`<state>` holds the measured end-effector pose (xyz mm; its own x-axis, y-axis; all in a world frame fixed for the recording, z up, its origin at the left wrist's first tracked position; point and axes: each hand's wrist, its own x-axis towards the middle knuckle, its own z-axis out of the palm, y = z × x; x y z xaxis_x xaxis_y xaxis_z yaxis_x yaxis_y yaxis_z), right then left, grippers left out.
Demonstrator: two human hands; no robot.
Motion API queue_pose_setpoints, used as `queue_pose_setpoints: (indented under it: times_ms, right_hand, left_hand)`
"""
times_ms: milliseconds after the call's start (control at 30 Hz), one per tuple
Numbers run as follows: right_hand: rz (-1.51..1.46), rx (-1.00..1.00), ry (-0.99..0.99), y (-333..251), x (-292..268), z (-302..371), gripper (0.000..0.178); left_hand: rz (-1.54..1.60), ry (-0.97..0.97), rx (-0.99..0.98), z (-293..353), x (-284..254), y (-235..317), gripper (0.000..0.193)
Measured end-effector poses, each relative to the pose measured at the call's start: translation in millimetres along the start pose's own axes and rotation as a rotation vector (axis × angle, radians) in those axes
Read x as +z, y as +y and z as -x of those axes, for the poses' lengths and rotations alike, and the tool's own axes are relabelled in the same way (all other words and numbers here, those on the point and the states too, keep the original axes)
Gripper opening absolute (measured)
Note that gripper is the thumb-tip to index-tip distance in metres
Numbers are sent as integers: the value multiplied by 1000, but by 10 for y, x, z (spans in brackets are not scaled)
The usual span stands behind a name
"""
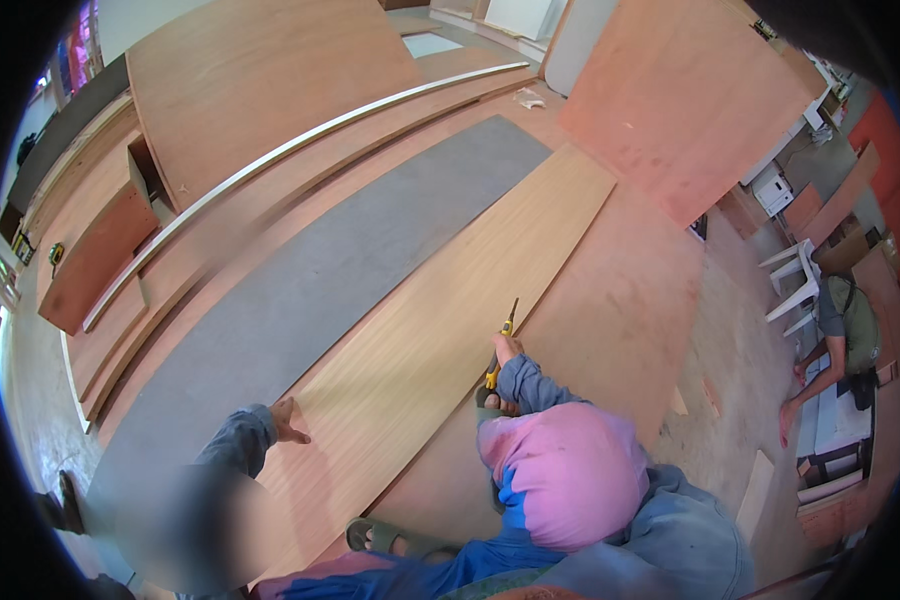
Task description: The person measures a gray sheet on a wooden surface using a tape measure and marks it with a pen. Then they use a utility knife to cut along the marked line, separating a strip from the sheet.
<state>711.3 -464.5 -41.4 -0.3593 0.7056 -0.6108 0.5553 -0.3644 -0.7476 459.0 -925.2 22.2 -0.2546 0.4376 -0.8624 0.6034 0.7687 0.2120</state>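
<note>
A long, light wood-grain board runs diagonally beneath my hands. Its left edge borders a grey sheet. My left hand lies on the board near that edge, fingers apart and holding nothing. Near the opposite edge, my right hand is closed round a slim yellow-and-black hand tool. The tool's narrow dark tip points away from me over the board. Whether it is a knife or a screwdriver, I cannot tell. My sandalled foot is just below that hand.
My bent knee is at the lower right. A reddish panel stands at the far right. At the left are a white strip, plywood boxes and a tape measure. Another person sits by a white stool.
</note>
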Motion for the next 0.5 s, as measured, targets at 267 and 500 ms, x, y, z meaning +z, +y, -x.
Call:
queue_pose_setpoints:
  times_ms: [267,500]
  right_hand:
    - [-143,120,222,44,152,302,53]
    - [-278,91,142,48,220,517,39]
  left_hand:
    - [69,316,-59,52,339,221,110]
    - [300,439,-83,87,171,339,85]
